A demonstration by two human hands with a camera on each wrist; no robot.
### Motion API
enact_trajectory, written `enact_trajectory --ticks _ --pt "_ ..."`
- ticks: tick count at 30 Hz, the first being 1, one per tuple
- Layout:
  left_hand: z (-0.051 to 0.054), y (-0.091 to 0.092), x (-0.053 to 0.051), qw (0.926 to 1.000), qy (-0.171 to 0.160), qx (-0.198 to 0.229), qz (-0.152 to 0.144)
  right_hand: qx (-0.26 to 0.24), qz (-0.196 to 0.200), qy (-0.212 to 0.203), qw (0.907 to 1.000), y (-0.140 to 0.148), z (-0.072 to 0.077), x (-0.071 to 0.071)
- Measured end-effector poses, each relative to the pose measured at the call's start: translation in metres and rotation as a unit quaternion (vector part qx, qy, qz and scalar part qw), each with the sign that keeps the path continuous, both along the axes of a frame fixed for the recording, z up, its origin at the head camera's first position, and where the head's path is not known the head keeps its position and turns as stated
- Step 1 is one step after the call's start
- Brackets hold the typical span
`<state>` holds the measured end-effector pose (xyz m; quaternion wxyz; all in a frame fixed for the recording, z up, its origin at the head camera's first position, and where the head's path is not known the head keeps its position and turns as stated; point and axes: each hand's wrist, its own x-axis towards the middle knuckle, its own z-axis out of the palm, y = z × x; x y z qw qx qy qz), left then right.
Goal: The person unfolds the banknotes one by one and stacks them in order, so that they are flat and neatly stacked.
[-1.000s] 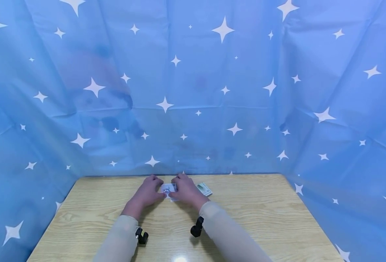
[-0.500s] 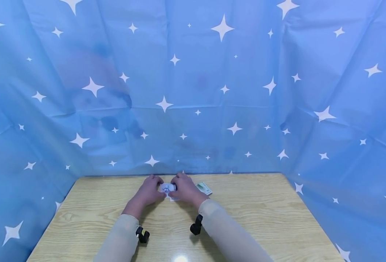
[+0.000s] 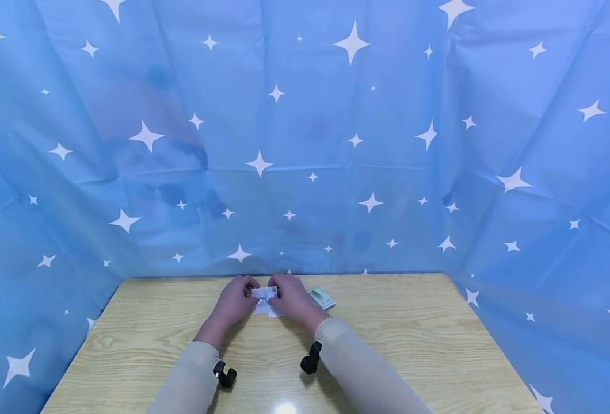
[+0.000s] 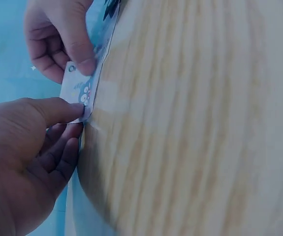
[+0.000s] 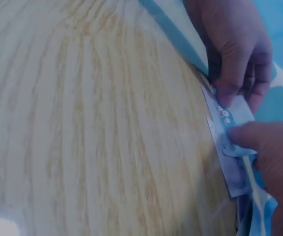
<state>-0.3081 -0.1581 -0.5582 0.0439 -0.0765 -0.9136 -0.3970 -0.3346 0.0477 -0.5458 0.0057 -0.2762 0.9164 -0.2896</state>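
text: none legible | card: round corner mark, perhaps a symbol, too blurred

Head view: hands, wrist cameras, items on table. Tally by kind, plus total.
Bare hands, left and right: 2
Black wrist cameras: 2
Overlapping group of white printed rectangular sheets, sheet count unclear: 1
Green-and-white rectangular stack: 1
Total: 6

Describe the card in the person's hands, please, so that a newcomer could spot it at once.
Along the far edge of the wooden table, below the starry blue curtain, look for the left hand and right hand. They pinch a pale card bearing a blue figure with round white eyes. Unlike the green-printed piece lying right of both hands, it is held between them.
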Motion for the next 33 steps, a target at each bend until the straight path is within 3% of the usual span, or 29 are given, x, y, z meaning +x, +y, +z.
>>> enact_trajectory --ticks 5,9,14,21,27,33 --pt "0.001 0.002 0.003 0.9981 0.001 0.062 0.003 -0.067 -0.013 0.000 0.9977 0.005 -0.001 0.002" --pt "0.008 0.004 0.007 0.9915 -0.007 0.130 0.006 -0.136 -0.028 -0.040 0.9895 0.009 0.007 0.007" --pt "0.021 0.006 0.012 0.9849 -0.016 0.173 0.002 -0.194 -0.037 -0.083 0.9768 0.017 0.025 0.017" --pt "0.031 0.015 0.025 0.9686 -0.023 0.245 -0.034 -0.240 -0.038 -0.091 0.9657 0.033 0.037 0.029" --pt "0.028 0.028 0.038 0.9565 -0.027 0.285 -0.056 -0.275 -0.033 -0.092 0.9565 0.051 0.038 0.046" --pt "0.018 0.047 0.057 0.9523 -0.030 0.292 -0.083 -0.292 -0.055 -0.115 0.9479 0.071 0.028 0.074"
